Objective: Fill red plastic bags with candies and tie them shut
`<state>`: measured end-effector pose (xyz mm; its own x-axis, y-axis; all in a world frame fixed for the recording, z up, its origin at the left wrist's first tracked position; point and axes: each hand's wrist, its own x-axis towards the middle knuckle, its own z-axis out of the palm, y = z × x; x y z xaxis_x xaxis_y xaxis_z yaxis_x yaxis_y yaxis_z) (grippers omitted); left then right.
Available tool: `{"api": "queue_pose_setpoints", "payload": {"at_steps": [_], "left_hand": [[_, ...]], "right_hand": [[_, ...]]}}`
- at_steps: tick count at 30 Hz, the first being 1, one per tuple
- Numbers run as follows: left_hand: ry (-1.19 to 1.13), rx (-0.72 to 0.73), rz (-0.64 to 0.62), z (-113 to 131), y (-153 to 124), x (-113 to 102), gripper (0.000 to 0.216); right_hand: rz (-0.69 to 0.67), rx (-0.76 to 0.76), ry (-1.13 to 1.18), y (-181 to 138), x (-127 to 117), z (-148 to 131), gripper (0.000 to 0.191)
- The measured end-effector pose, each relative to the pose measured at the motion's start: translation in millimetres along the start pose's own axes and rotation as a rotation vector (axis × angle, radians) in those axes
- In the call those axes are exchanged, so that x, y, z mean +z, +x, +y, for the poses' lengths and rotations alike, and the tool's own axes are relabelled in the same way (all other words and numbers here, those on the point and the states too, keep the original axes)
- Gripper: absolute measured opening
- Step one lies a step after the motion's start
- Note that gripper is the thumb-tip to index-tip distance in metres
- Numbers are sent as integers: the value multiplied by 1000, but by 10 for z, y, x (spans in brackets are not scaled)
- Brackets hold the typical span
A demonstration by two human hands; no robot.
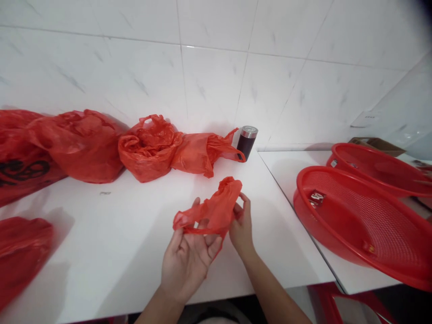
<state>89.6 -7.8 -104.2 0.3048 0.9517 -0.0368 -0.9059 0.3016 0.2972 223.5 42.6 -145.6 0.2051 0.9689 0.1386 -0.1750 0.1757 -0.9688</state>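
Note:
A thin, crumpled red plastic bag [218, 209] is held in the air above the white table, between both hands. My left hand [189, 258] is palm up, with its thumb at the bag's left end and some fingers behind the film. At the bag's right side, my right hand [242, 227] grips the film between bent fingers and thumb; part of that grip is hidden. Just behind the held bag, another red plastic bag [192, 153] lies on its side, with its handles pointing right toward a dark cylinder with a silver lid [247, 141].
Bulging red bags [87, 148] line the tiled wall at the left, and another red bag [23, 252] sits at the near left. Two red perforated baskets [337, 225] stand on the right, with small packets in the nearer one. A seam divides the white table [135, 238] from the right-hand one.

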Motion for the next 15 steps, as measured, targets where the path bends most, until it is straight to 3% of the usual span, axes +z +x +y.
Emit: {"api": "queue_pose_setpoints", "payload": {"at_steps": [4,6,8,10,11,13,15], "left_hand": [[63,279,307,435,72,-175,47],[191,336,471,630,82,-293,45],[436,344,547,726,46,-386,45],[803,509,603,705,-26,-424,60],[1017,656,620,655,-61,-419,66],[1453,922,566,503,-91,-380,59],[1787,996,352,332,-25,-346,36]], "right_hand": [[116,59,47,204,-306,-12,58],[135,108,84,289,-444,-28,56],[162,123,90,354,-535,-69,51],[200,89,33,386,-559,-142,46],[204,68,-5,388,-543,-187,44],[162,36,-72,365,-460,-278,39],[78,28,-111,317,-336,-352,34]]}}
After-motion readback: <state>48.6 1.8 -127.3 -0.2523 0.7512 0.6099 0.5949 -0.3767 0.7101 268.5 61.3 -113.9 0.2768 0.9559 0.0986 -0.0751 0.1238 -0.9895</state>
